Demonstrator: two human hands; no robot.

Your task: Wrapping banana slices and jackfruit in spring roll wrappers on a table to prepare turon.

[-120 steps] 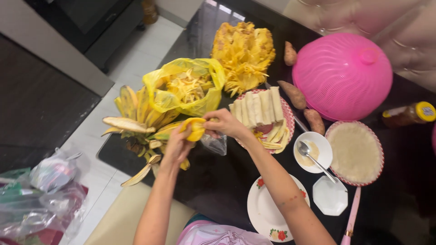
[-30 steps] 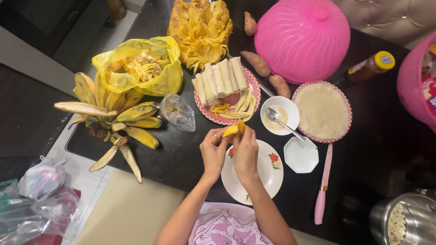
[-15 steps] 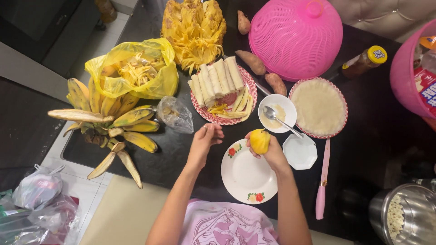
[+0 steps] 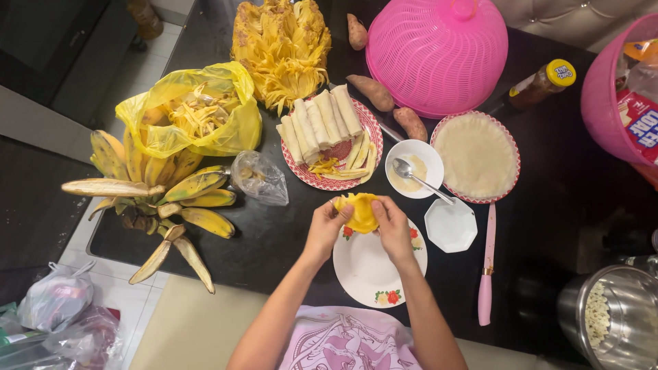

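Both my hands hold one yellow jackfruit piece [image 4: 361,211] over the far rim of a white plate with red flowers [image 4: 373,274]. My left hand [image 4: 327,223] pinches its left side, my right hand [image 4: 391,223] its right side, and the piece looks spread open between them. A red-rimmed plate of pale rolled wrappers and banana slices [image 4: 332,147] sits just beyond. A small clear bag [image 4: 259,178] lies to the left.
A bunch of bananas [image 4: 164,195] and a yellow bag of scraps [image 4: 188,113] lie left, a split jackfruit [image 4: 281,44] behind. Right: bowl with spoon [image 4: 413,168], round wrappers on a plate [image 4: 476,156], small white dish [image 4: 450,225], pink-handled knife [image 4: 486,274], pink dome cover [image 4: 439,51], sweet potatoes [image 4: 373,92].
Half a second ago my right hand alone held the fruit piece and my left hand was empty. Now both hands grip it and it is spread open.
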